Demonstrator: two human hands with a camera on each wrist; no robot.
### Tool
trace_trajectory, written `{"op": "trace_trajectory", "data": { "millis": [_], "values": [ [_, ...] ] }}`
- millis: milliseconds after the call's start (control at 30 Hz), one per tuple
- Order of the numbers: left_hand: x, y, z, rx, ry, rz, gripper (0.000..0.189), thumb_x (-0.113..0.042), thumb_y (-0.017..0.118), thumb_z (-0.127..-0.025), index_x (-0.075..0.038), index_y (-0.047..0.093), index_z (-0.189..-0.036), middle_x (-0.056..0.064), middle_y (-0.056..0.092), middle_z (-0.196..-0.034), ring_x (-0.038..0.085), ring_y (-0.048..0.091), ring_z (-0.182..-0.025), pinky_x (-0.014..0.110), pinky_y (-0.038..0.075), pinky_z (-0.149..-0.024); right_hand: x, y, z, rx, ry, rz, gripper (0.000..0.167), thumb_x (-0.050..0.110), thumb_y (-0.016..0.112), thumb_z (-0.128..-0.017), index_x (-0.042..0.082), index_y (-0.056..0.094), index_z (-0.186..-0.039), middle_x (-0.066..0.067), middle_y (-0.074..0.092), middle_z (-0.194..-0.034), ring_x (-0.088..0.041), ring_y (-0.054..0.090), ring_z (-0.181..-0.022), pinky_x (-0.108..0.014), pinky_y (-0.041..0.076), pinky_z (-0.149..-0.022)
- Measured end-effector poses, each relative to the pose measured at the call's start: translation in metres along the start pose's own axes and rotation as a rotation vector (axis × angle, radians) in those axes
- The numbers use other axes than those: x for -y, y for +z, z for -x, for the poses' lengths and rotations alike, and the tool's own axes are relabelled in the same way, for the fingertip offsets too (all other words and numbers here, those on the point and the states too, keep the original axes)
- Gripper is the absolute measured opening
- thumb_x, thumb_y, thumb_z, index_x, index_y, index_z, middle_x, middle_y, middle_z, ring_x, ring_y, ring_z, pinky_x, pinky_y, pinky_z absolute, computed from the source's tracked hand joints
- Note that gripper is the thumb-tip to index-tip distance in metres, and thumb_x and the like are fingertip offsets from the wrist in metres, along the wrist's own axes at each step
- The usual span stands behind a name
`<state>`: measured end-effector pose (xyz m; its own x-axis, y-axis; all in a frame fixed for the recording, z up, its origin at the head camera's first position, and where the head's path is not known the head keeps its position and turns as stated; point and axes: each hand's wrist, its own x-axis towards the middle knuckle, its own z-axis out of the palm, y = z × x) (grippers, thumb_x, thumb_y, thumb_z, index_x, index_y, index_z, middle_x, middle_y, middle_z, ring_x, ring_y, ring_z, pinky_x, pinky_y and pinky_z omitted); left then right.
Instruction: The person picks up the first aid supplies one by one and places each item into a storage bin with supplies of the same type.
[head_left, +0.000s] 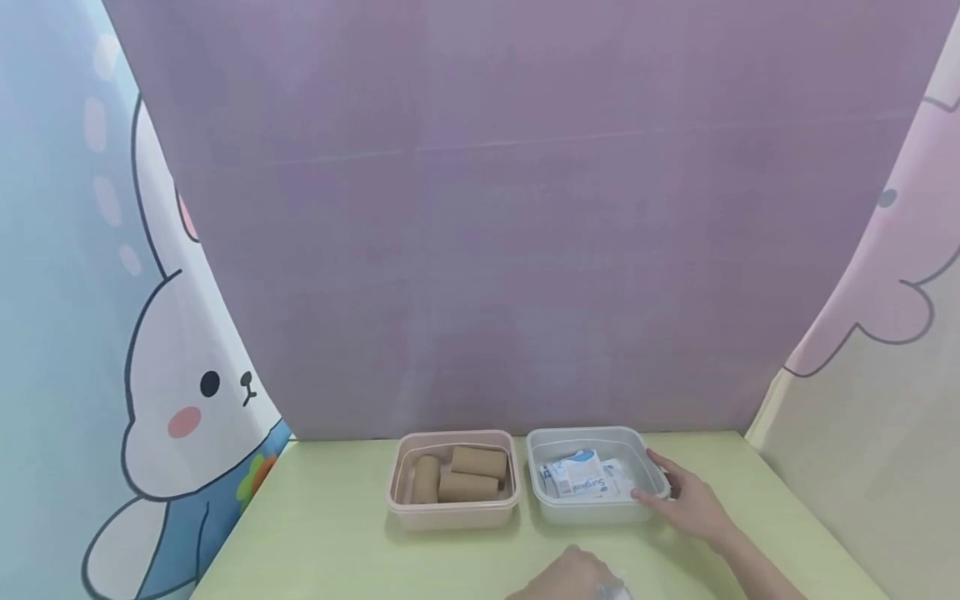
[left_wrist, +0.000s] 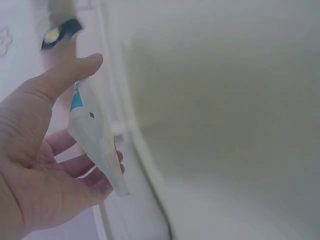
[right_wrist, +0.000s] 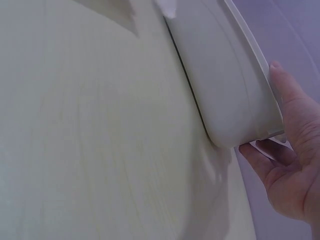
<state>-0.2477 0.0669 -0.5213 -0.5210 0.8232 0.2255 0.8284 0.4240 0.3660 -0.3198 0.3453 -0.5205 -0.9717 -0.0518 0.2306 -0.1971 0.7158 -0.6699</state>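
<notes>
Low at the front of the table is my left hand (head_left: 564, 575), pinching a white packet (left_wrist: 96, 132) with a blue patch between thumb and fingers. Only an edge of that packet shows in the head view. My right hand (head_left: 693, 504) grips the right side of a white plastic basket (head_left: 596, 510), thumb near the front rim and fingers at the outer side. Inside the basket lie several white packets (head_left: 581, 473) with blue print reading "Surgicol". The right wrist view shows the fingers (right_wrist: 257, 161) under the basket's rim at one corner.
A pink plastic basket (head_left: 453, 518) stands just left of the white one, with brown cardboard-like rolls (head_left: 468, 487) in it. Both sit on the pale yellow-green table (head_left: 322, 533). A purple-grey curtain (head_left: 510, 250) hangs behind; cartoon-printed cloths (head_left: 202, 442) flank both sides.
</notes>
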Motion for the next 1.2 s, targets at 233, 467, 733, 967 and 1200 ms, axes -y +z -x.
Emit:
{"op": "trace_trajectory", "data": {
  "millis": [233, 467, 733, 967, 1200],
  "values": [
    [0.015, -0.043, 0.005, -0.084, -0.316, 0.092, 0.073, -0.043, 0.101, -0.064, -0.021, 0.076, -0.13, -0.006, 0.074, -0.128, 0.006, 0.062, -0.116, 0.027, 0.054, -0.105, -0.003, 0.002, -0.001, -0.016, -0.014, 0.009, 0.089, 0.043, 0.087, -0.089, 0.001, 0.048, -0.157, -0.033, 0.066, -0.138, -0.045, 0.07, -0.124, -0.033, 0.062, -0.091],
    [0.032, -0.083, -0.002, -0.194, -0.348, -0.026, 0.073, -0.035, 0.102, -0.061, -0.015, 0.078, -0.126, 0.007, 0.074, -0.135, 0.026, 0.065, -0.125, 0.04, 0.056, -0.11, -0.003, 0.002, 0.0, -0.003, 0.0, 0.024, 0.09, 0.044, 0.086, -0.089, 0.002, 0.047, -0.158, -0.034, 0.064, -0.141, -0.046, 0.069, -0.124, -0.038, 0.063, -0.092],
    [0.053, -0.112, -0.033, -0.22, -0.498, 0.087, 0.076, -0.028, 0.102, -0.066, -0.011, 0.073, -0.134, 0.013, 0.065, -0.145, 0.033, 0.057, -0.134, 0.052, 0.05, -0.116, -0.003, 0.0, -0.003, -0.012, -0.014, 0.013, 0.089, 0.042, 0.086, -0.089, 0.001, 0.048, -0.157, -0.034, 0.065, -0.139, -0.047, 0.07, -0.123, -0.035, 0.063, -0.091],
    [0.062, -0.113, -0.06, -0.185, -0.556, 0.038, 0.078, -0.031, 0.102, -0.068, -0.011, 0.071, -0.137, 0.012, 0.065, -0.144, 0.033, 0.055, -0.136, 0.053, 0.048, -0.118, -0.006, -0.001, -0.001, 0.006, -0.004, 0.025, 0.091, 0.044, 0.085, -0.089, 0.001, 0.046, -0.158, -0.035, 0.064, -0.141, -0.047, 0.069, -0.125, -0.04, 0.063, -0.093],
    [0.068, -0.11, -0.078, -0.185, -0.609, -0.014, 0.072, -0.029, 0.101, -0.069, -0.009, 0.074, -0.132, 0.01, 0.072, -0.131, 0.029, 0.062, -0.122, 0.047, 0.052, -0.114, -0.007, -0.002, 0.0, 0.008, 0.004, 0.014, 0.091, 0.044, 0.085, -0.09, 0.002, 0.045, -0.16, -0.035, 0.064, -0.141, -0.045, 0.07, -0.124, -0.029, 0.062, -0.087]
  ]
}}
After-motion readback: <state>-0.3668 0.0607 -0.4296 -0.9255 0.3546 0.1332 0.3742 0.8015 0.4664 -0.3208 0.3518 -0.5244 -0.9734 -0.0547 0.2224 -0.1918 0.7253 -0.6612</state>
